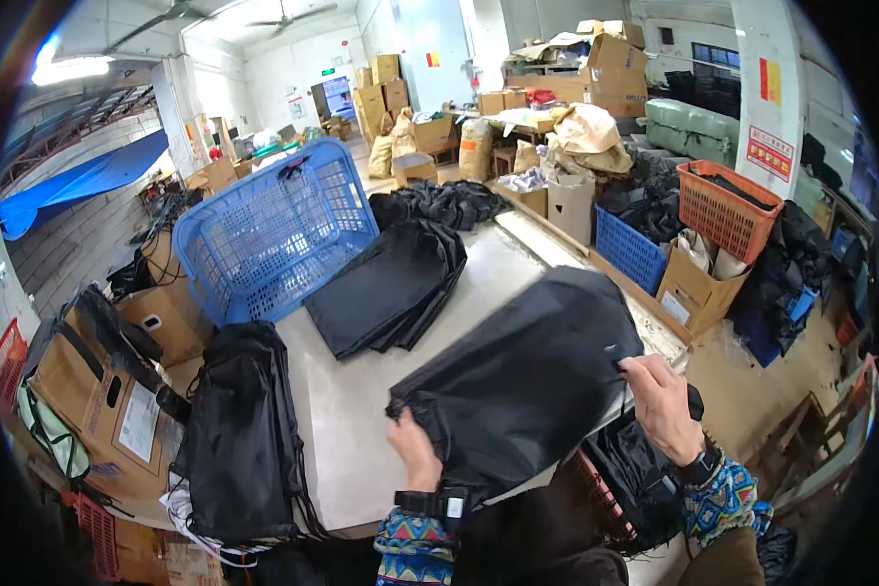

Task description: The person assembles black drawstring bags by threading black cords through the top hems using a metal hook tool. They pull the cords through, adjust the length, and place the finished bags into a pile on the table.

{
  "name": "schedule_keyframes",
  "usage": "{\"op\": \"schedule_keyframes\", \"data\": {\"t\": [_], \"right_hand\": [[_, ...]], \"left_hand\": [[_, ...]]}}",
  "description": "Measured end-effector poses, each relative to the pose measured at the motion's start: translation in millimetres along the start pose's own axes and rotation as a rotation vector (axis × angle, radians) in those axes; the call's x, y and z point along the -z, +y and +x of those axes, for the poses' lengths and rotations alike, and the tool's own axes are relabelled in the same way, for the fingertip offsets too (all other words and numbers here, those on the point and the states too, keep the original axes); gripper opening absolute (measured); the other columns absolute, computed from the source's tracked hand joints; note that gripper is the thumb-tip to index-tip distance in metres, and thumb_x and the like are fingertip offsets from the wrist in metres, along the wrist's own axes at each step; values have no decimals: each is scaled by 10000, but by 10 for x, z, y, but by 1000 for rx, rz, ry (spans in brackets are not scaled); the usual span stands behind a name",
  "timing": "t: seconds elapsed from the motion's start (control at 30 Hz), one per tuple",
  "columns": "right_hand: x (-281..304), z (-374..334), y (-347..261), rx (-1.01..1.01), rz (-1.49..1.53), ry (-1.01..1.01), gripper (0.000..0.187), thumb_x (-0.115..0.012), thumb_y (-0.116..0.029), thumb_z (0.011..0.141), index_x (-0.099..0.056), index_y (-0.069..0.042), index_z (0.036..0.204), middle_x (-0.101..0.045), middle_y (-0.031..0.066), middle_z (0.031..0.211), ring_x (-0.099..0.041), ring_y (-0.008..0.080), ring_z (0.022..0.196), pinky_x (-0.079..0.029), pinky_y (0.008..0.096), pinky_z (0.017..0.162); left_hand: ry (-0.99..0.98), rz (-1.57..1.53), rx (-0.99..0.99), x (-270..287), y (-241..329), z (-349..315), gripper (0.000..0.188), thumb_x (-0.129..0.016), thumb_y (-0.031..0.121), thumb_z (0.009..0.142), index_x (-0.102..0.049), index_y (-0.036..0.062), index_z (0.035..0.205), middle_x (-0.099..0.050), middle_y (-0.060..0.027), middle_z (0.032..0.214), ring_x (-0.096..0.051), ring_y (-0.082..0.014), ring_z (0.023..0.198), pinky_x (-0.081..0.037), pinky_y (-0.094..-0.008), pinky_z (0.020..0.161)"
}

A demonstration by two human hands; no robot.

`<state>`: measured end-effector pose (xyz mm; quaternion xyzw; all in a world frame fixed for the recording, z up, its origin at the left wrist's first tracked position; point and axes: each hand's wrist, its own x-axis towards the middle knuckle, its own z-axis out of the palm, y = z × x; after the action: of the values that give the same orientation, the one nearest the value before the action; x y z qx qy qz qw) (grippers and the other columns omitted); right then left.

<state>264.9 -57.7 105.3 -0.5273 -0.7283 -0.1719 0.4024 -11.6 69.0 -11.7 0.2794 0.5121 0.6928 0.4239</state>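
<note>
Two hands grip the bag (pixel 527 376): from my head view the left hand (pixel 417 456) has its fingers closed on the gathered lower-left end, and the right hand (pixel 662 408) pinches the right edge. I see the bag spread between them and reaching ahead of both, its long axis slanting from lower left to upper right over the table (pixel 342 444). Its rounded far end is ahead and left of the right hand, the nearer one to it. Farther out, the left stack (pixel 239 430) is nearer my left hand; the fabric pile (pixel 391 283) lies beyond the bag, just beside the tilted blue basket (pixel 275 232).
</note>
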Motion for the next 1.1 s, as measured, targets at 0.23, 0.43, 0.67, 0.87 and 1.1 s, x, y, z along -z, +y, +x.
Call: {"op": "schedule_keyframes", "data": {"t": [0.23, 0.43, 0.67, 0.87, 1.1], "right_hand": [[-298, -118, -251, -224, 434, -230, 49, -505, 5, 888, -539, 13, 922, -529, 154, 789, -561, 297, 709, -448, 345, 626], [-329, -44, -206, -226, 385, -297, 252, -562, -31, 875, -562, -38, 1127, -554, 152, 766, -570, 277, 671, -460, 334, 618], [-14, -171, 418, -329, 107, -91, 191, -584, 16, 821, -648, -19, 997, -636, 157, 805, -610, 261, 706, -481, 305, 657], [31, -238, 872, -316, -298, 223, 254, -504, 65, 787, -623, 2, 1002, -627, 171, 902, -617, 286, 840, -480, 343, 763], [-349, -95, -59, 1, -14, -116, 197, -585, 37, 742, -580, -23, 930, -564, 100, 728, -532, 276, 697, -425, 370, 630]], "left_hand": [[-9, -134, 87, 324, -203, -88, 380, -491, 292, 955, -563, -71, 1036, -605, -99, 989, -561, -179, 884, -442, -298, 798], [59, -30, 129, 517, -400, -56, 430, -495, 358, 947, -531, -35, 1116, -582, -127, 1076, -583, -234, 934, -494, -348, 783], [154, -286, 98, 1132, -446, 244, 464, -472, 356, 931, -505, -36, 1176, -555, -168, 1142, -576, -292, 976, -491, -408, 824], [293, -63, 159, 858, 111, 51, 436, -499, 322, 924, -512, -61, 1132, -590, -151, 1019, -583, -261, 852, -482, -356, 780], [102, 800, -750, 752, 271, -376, 564, -587, 108, 867, -330, -53, 1341, -405, -249, 1321, -439, -307, 1188, -325, -404, 1004]]}}
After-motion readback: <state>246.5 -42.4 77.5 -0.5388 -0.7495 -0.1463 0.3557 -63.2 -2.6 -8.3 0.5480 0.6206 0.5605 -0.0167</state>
